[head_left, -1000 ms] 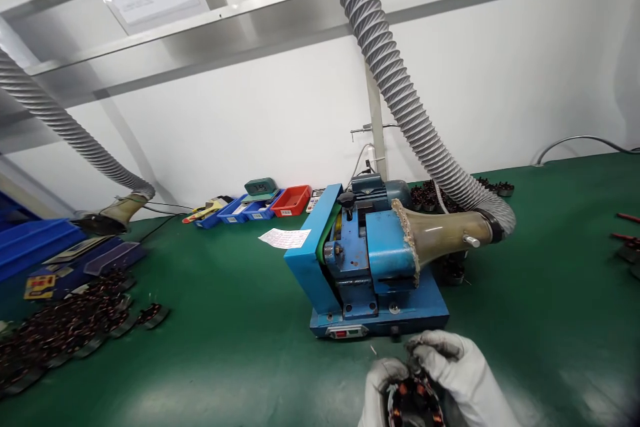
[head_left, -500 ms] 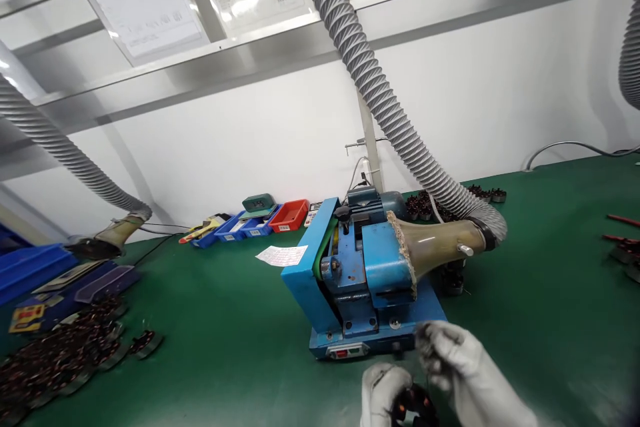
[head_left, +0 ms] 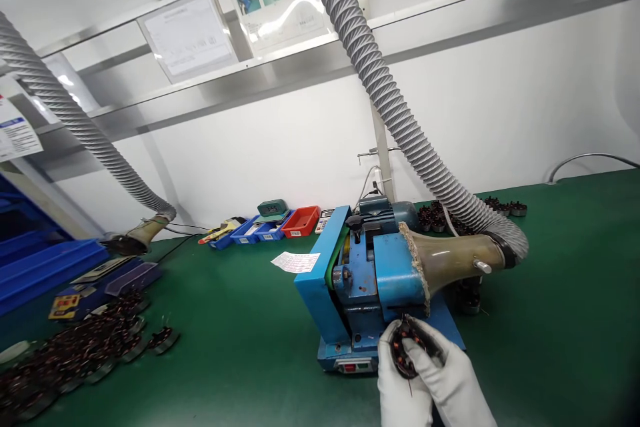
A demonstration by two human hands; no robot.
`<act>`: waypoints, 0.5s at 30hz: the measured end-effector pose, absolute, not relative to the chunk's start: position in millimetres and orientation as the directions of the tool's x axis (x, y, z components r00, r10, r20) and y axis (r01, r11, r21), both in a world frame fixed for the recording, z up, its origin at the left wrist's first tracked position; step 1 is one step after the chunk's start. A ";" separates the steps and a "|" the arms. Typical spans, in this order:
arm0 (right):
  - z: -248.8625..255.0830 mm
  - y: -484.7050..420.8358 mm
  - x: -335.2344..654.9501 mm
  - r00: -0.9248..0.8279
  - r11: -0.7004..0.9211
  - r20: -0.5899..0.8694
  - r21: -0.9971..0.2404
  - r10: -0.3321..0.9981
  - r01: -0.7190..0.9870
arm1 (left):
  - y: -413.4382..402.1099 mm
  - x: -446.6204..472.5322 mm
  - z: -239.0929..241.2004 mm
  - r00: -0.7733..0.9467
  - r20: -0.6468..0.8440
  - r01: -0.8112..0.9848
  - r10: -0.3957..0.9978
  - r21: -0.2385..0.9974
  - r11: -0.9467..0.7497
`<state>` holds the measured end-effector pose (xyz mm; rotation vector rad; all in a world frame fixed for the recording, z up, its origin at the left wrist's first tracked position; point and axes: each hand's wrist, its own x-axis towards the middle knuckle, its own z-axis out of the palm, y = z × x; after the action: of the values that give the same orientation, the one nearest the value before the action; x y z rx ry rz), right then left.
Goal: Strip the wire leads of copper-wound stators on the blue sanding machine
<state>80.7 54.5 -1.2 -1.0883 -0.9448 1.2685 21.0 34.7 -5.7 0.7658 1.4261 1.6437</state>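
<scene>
2 gloved hands, my left hand (head_left: 400,387) and right hand (head_left: 447,377), grip 1 wound stator (head_left: 407,347) at lower centre, seemingly presenting it to the blue machine (head_left: 370,280); next needs steady alignment.

2 gloved hands (head_left: 425,380), 1 stator (head_left: 407,347), 1 blue machine (head_left: 370,280), 2 hoses (head_left: 400,120).

White knitted cloth gloves cover the left hand (head_left: 400,380) and right hand (head_left: 450,380). The dark round stator (head_left: 407,345) shows glossy copper windings. The blue painted-metal machine (head_left: 375,280) appears worn; the ribbed grey plastic hose (head_left: 400,120) matt; the green surface (head_left: 240,347) smooth, slightly sheened.
</scene>
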 end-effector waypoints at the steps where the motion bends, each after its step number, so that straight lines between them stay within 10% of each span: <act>1: 1.6 57.7 80.3 0.099 -0.010 -0.033 -0.974 0.995 -0.225 | 39.0 22.4 -3.8 -0.493 -0.047 -0.182 0.869 0.982 -0.050; 15: 7.4 54.9 84.7 0.165 -0.029 -0.050 -0.991 0.985 -0.128 | 38.6 17.6 -4.2 -0.471 -0.011 -0.166 0.882 0.983 -0.077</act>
<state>84.7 54.9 7.4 -1.2195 -0.9751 1.1699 17.6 38.6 -4.2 0.8238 1.3935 1.6646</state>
